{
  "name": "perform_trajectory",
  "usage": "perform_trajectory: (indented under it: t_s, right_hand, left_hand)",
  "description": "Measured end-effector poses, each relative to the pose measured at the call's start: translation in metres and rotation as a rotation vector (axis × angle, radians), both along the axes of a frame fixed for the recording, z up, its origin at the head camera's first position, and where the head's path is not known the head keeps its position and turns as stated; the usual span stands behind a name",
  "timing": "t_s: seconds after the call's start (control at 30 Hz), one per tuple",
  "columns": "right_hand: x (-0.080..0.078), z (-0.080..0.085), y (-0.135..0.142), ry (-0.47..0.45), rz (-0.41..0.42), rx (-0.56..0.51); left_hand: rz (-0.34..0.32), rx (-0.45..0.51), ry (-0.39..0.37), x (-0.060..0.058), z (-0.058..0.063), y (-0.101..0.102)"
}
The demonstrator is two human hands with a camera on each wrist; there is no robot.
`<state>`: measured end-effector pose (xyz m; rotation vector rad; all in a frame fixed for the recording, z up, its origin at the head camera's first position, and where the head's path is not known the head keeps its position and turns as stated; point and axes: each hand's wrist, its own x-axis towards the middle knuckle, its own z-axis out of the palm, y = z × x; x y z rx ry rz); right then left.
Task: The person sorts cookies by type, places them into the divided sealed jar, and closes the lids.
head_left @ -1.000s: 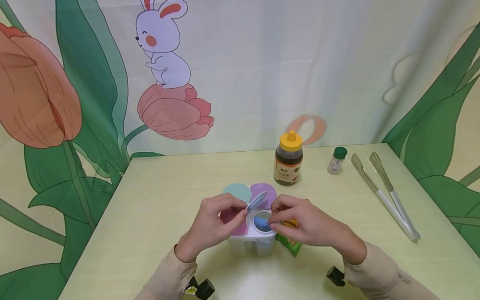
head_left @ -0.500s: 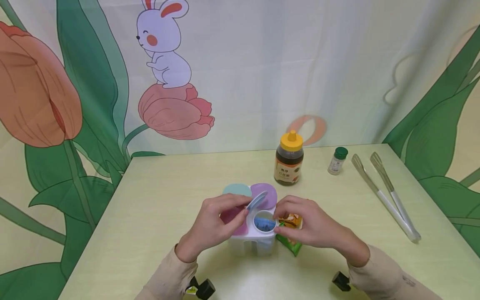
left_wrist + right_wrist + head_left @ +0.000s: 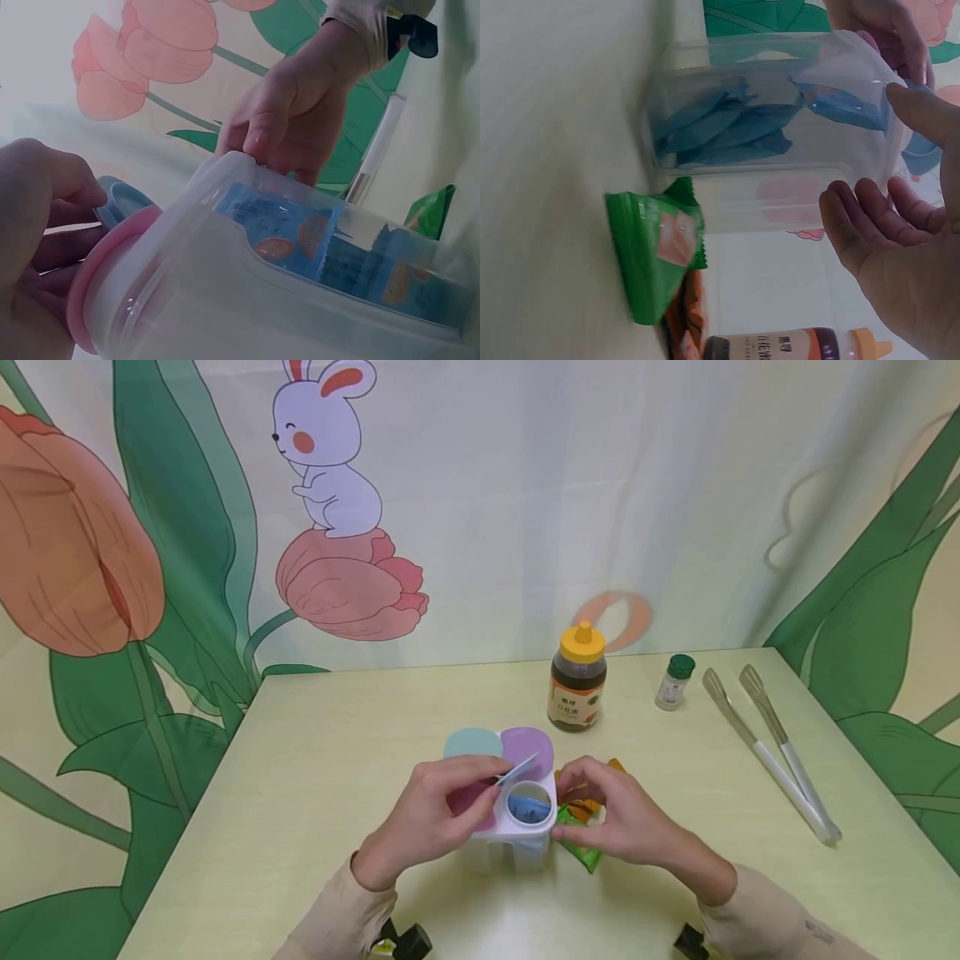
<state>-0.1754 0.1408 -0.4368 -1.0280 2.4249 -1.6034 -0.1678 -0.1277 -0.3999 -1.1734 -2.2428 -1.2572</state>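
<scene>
A clear storage box [image 3: 491, 858] with a white top and several coloured flip lids stands upright on the table. My left hand [image 3: 431, 802] pinches the blue lid [image 3: 519, 768], raised at a slant above its round opening. Blue snack packets [image 3: 277, 225] lie inside that compartment, one close under the opening. My right hand [image 3: 618, 818] is at the box's right front corner, thumb by the rim and fingers loosely bent along the side wall. It holds no packet. A pink lid [image 3: 86, 289], partly hidden by my left hand in the head view, is down.
Right of the box lie a green packet [image 3: 656, 247] and an orange packet [image 3: 686, 315], partly behind my right hand in the head view. Farther back stand a yellow-capped honey bottle [image 3: 576, 689] and a green-capped shaker jar [image 3: 675, 683]. Metal tongs [image 3: 780, 775] lie at the right.
My right hand has moved right, from over the round opening to the box's side, leaving the blue packet inside. The blue lid in my left hand has tilted lower.
</scene>
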Motion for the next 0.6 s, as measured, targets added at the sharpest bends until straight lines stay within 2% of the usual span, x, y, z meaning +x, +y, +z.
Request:
perform_trajectory:
  t_s: [0.23,0.6]
  right_hand:
    - [0.005,-0.016,-0.006,-0.236,-0.006,-0.125]
    - [0.013,-0.024,-0.011,-0.341,-0.056,-0.162]
  left_hand:
    - [-0.014,-0.061,0.093,0.003,0.000,0.002]
    - [-0.018,-0.134,0.111,0.006,0.003,0.003]
